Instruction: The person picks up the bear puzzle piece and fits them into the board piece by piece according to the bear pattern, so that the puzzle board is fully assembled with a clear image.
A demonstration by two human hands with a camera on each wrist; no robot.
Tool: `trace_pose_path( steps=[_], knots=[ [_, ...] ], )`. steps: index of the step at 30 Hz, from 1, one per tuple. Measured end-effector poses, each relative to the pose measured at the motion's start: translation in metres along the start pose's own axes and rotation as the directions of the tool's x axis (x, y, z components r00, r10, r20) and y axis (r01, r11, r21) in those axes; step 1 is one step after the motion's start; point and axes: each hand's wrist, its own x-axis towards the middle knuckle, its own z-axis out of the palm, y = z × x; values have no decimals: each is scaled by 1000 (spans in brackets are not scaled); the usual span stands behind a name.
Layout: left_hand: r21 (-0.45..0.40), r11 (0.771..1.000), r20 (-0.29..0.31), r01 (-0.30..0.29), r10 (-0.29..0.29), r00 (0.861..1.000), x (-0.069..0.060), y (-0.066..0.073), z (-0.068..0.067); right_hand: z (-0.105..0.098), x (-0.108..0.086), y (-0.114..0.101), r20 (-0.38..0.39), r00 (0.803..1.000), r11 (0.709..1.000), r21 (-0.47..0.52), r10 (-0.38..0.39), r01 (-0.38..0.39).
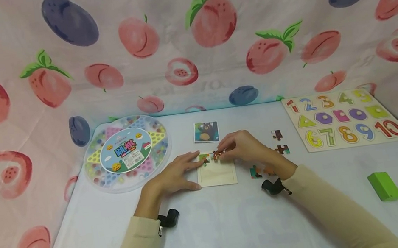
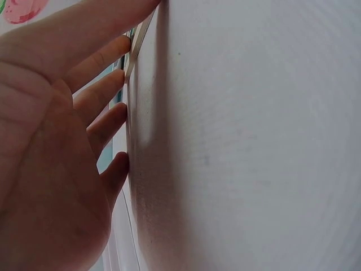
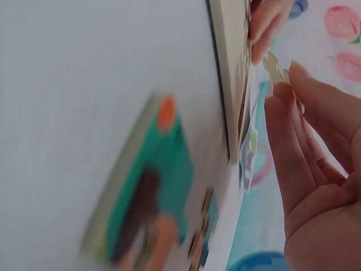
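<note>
In the head view my right hand pinches a jigsaw piece with a brown bear print, above the shallow wooden puzzle tray. The right wrist view shows the bare wooden side of that jigsaw piece between thumb and fingers. My left hand lies at the tray's left edge, its fingers extended. Its fingertips reach a green and brown piece in the tray's upper left corner. The left wrist view has this left hand with its fingers spread beside the tray's edge.
Loose puzzle pieces lie right of the tray, partly under my right forearm. Behind it is a bear picture card. A round Chinese checkers box stands left, a number board right, and a green block nearer.
</note>
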Motion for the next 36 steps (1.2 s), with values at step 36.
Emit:
trace_pose_path(
  steps=[36],
  knots=[
    [3, 1000, 2, -10, 10, 1000, -2, 1, -2, 13, 22, -12, 66, 975, 965, -169, 213, -199]
  ],
)
